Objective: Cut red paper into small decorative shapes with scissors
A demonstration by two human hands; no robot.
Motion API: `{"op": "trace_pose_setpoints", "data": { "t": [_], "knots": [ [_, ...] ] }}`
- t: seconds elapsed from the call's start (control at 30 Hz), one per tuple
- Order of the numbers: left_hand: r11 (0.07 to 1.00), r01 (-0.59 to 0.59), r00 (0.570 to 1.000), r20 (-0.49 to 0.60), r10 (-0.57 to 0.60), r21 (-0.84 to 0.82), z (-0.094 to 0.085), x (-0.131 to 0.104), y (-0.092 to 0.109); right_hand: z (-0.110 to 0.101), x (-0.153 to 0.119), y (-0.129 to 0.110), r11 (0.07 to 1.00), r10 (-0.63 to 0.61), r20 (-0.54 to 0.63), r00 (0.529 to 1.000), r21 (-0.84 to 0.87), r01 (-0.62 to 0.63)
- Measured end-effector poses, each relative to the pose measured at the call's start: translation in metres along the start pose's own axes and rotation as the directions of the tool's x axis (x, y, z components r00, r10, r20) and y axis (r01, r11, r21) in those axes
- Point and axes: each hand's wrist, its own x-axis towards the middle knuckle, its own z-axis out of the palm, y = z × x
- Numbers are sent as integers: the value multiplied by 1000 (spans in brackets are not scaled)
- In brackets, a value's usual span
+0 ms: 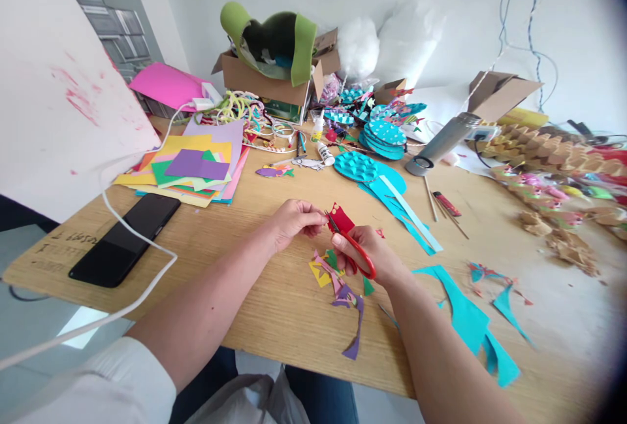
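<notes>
My right hand (365, 251) is wrapped round the red handles of a pair of scissors (361, 255), whose blades point up and left. At the blades is a piece of red paper (341, 216) with a cut, notched edge. My left hand (300, 218) pinches at the left side of that paper, close to the scissor tips; the part between its fingers is mostly hidden. Just below both hands lie purple paper scraps (360, 319), along with pink, yellow and green ones.
A black phone (125, 241) and a stack of coloured paper (196, 169) are at left, with a white cable (142, 296) crossing. Blue paper pieces (460, 306) lie at right. Behind stand glue bottles (324, 153), a steel flask (443, 143) and a cardboard box (264, 84).
</notes>
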Motion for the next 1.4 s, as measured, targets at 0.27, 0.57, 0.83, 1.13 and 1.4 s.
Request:
{"op": "trace_pose_setpoints", "data": {
  "t": [0.27,0.57,0.83,1.13,1.4],
  "knots": [
    [1000,-8,1000,13,8,8,3,0,1,4,3,5,996,-43,-15,999,76,44],
    [998,-60,998,-12,60,-15,4,-1,-1,4,5,12,994,-74,35,997,86,71],
    [984,-173,960,-216,176,32,-1,3,3,-5,-1,8,997,-59,143,988,48,52],
    [972,-136,982,-101,157,192,3,2,0,-19,-7,11,975,-197,170,966,136,175],
    [974,-123,992,-9,127,190,3,0,2,-22,-6,12,994,-72,213,974,92,54]
  ]
}}
